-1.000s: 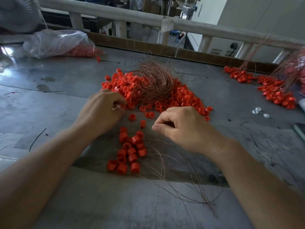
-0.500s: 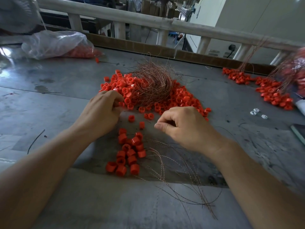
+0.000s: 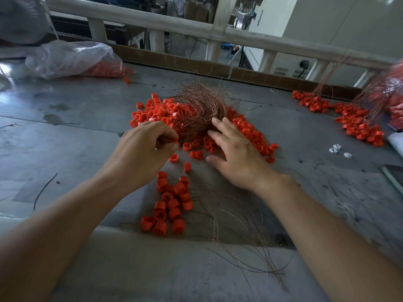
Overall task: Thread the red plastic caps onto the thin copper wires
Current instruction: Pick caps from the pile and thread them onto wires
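The left hand's curled fingers pinch a red cap. The right hand is released, its straight fingers touching the copper wire tangle on the cap pile on the bench.

A person's left hand pinches a red cap over a grey metal table. The right hand, fingers spread, touches a tangle of copper wires on the far cap pile. A smaller cluster of caps lies nearer.
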Demonstrator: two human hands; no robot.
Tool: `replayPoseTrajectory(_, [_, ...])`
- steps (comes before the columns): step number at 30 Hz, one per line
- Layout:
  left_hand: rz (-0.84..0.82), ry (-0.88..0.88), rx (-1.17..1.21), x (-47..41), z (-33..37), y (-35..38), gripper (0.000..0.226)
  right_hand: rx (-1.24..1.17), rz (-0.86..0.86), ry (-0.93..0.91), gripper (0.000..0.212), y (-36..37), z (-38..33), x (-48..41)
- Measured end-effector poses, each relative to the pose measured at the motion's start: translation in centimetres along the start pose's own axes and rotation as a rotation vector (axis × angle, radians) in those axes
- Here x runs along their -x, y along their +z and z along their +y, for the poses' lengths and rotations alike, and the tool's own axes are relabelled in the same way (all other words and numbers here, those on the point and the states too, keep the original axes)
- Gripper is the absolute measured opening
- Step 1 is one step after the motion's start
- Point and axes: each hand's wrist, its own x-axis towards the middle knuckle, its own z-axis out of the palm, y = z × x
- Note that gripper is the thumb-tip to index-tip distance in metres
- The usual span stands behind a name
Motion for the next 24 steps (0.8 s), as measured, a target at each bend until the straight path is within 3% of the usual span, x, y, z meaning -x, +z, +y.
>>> replayPoseTrajectory(10, [-0.004, 0.020, 0.027, 0.1, 0.2, -0.2, 0.014, -0.083, 0.147, -0.066, 0.051, 0.1, 0.2, 0.2])
replayPoseTrajectory(14, [-0.019, 0.020, 0.065, 0.0, 0.2, -0.1, 0.017, -0.216, 0.307, -0.077, 0.034, -0.7, -0.5, 0.4])
replayPoseTrajectory(18, [-0.072, -0.040, 0.325, -0.1, 0.2, -0.1, 0.029, -0.359, 0.572, -0.186, 0.007, -1.7, -0.9, 1.0])
replayPoseTrajectory(21, [-0.155, -0.075, 0.551, 0.0, 0.3, -0.3, 0.031, -0.507, 0.566, -0.150, 0.025, -2.0, -1.2, 1.2])
replayPoseTrajectory(24, [-0.214, -0.073, 0.692, 0.1, 0.6, -0.6, 0.028, -0.426, 0.610, -0.235, 0.010, -2.2, -1.2, 1.3])
